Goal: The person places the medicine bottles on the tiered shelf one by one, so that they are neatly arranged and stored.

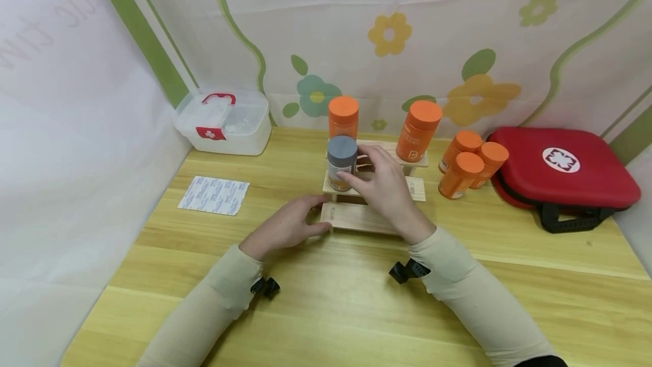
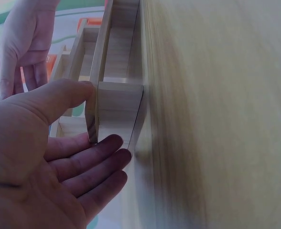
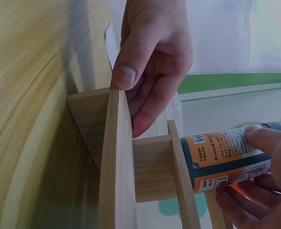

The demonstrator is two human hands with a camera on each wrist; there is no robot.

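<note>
Flowered white cloth [image 1: 346,27] backs the wood-grain table [image 1: 331,310]. Along it lie a clear box [image 1: 249,132], a white packet [image 1: 214,195], then the left hand [image 1: 287,222] pinching a wooden rack [image 1: 351,217], the grey-lidded bottle [image 1: 339,170] on its middle tier, gripped by the right hand [image 1: 385,186]; orange bottles [image 1: 416,135], red case [image 1: 596,177].
</note>
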